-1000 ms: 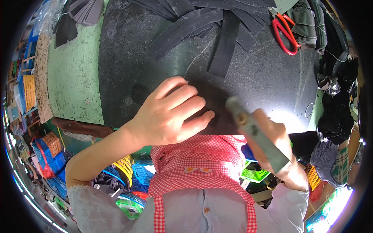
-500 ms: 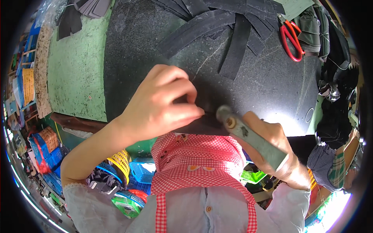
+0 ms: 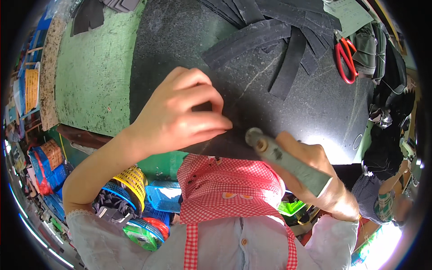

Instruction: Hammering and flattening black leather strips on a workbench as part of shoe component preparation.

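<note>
My left hand (image 3: 184,112) hovers low over the front of the black mat (image 3: 180,40), its thumb and fingers pressed together. Whatever lies in that pinch is dark and blends into the mat. To the right, my right hand (image 3: 310,157) is wrapped round a hammer (image 3: 299,168) near the front edge. The grey metal head points toward my left fingertips, a short gap away. Its handle is mostly hidden below the head. Beyond my hands, several black fabric strips (image 3: 288,67) lie in a loose, overlapping pile.
Red-handled scissors (image 3: 345,60) lie right of the strips, beside dark bundled fabric (image 3: 364,49) and a paper sheet (image 3: 348,15). Grey cut pieces (image 3: 87,18) sit at the far left on the green tabletop (image 3: 94,72). Baskets (image 3: 164,195) stand below the table. Another person (image 3: 382,198) is at the right.
The view has shifted slightly, so the mat and strips appear further right and lower. My left hand stays pinched and the hammer stays in my right hand, its head near my left fingertips.
</note>
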Motion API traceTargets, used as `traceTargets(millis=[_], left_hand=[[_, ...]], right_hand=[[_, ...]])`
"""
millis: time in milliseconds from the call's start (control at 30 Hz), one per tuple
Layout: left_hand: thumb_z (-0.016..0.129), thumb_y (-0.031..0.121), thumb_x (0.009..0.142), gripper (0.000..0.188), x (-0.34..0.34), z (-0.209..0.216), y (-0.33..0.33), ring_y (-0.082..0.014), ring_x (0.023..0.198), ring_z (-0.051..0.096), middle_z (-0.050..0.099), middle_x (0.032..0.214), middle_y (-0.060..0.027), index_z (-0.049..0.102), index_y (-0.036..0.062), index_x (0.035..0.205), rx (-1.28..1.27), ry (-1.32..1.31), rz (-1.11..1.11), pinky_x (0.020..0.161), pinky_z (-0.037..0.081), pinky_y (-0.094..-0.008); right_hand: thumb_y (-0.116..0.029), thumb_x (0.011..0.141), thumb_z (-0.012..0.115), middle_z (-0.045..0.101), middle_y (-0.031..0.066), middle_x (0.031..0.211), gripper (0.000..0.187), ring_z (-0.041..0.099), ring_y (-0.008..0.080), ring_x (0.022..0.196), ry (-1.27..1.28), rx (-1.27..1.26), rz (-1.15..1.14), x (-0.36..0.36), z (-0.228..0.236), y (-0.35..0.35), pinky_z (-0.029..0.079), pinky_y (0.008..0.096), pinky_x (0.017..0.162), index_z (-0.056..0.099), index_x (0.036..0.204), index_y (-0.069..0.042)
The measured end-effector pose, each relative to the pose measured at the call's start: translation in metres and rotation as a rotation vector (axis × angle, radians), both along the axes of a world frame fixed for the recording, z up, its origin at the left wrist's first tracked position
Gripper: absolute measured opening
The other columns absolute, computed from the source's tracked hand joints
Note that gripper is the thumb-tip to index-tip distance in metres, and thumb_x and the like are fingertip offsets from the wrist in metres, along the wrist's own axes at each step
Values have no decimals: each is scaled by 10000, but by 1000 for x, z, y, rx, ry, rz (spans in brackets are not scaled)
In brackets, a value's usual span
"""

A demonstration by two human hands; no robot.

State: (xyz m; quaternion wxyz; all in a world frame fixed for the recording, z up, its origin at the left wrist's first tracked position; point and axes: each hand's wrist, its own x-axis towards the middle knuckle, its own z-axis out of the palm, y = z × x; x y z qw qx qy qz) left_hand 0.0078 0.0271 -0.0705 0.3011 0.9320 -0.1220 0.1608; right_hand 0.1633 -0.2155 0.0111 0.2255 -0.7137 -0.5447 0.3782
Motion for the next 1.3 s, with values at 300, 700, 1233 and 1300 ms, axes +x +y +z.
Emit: traceTargets(millis=[300, 700, 1233, 1300], left_hand=[[809, 192, 629, 308, -6, 4, 14, -230, 955, 612, 657, 993, 23, 800, 191, 937, 71, -69, -36, 784, 499, -389], [844, 198, 626, 304, -14, 1, 38, -230, 936, 617, 660, 980, 24, 797, 191, 927, -28, 51, 5, 740, 494, -385], [873, 180, 622, 327, -32, -1, 60, -263, 918, 629, 663, 976, 0, 798, 156, 939, -4, -64, 39, 727, 522, -395], [883, 173, 618, 318, -38, -5, 56, -267, 915, 630, 664, 972, -3, 800, 158, 925, 86, -126, 34, 730, 521, -394]], right_hand=[[-136, 1016, 655, 611, 125, 681, 154, 696, 304, 596, -161, 16, -25, -7, -2, 19, 546, 441, 551, 554, 986, -24], [-153, 1015, 654, 616, 139, 699, 168, 701, 326, 641, -73, 20, 81, -13, -2, 48, 542, 455, 556, 557, 1019, -17], [-104, 995, 647, 621, 159, 707, 157, 706, 347, 643, -6, 4, 73, -20, -3, 77, 552, 477, 562, 532, 1045, -9], [-107, 1019, 621, 620, 155, 676, 139, 708, 359, 658, -72, 24, 44, -20, 0, 80, 553, 485, 568, 524, 1042, -11]])
